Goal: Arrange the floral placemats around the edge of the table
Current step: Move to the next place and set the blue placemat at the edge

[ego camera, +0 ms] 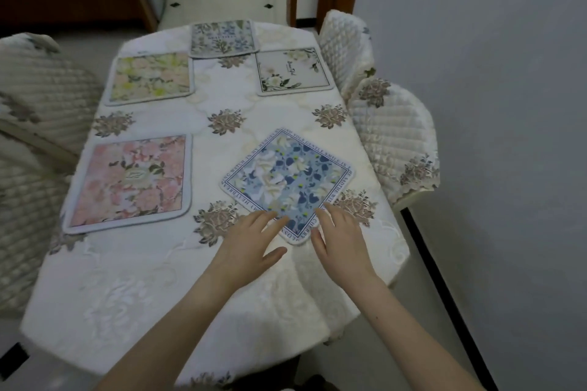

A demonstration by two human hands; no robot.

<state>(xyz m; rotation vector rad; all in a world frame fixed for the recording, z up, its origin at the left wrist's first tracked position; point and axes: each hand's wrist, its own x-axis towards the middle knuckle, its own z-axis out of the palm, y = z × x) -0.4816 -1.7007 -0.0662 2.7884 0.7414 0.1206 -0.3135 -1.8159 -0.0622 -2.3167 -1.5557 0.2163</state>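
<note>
Presently, the blue placemat [287, 182] is found skewed cornerwise near the desk's [158, 279] right edge; the left hand [251, 241] and right hand [341, 236], both spread flat, flank its near corner, presumably for squaring.

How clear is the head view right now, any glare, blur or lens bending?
Head view: dim, even light, no glare; wide-angle bending curves the table edges and chairs; the blue placemat reads fairly sharp, with border lettering partly legible; the far placemat is soft; both hands, left hand and right hand, show slight blur.
</note>
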